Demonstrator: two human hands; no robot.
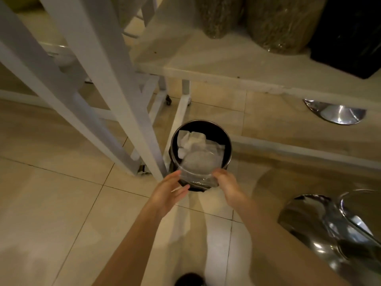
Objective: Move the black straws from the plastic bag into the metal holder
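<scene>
A clear, crumpled plastic bag (198, 168) hangs over the near rim of a round black bin (228, 145) on the floor. I cannot see any straws in the bag. My left hand (171, 188) holds its left edge loosely between fingers and thumb. My right hand (226, 183) grips its right edge. Crumpled white paper (191, 139) lies inside the bin under the bag. No black straws and no metal holder are in view.
White rack legs (123, 112) stand just left of the bin. A white shelf (226, 69) above it carries two filled clear bags and a black container. Shiny metal stool bases (334, 113) sit on the tiled floor at right.
</scene>
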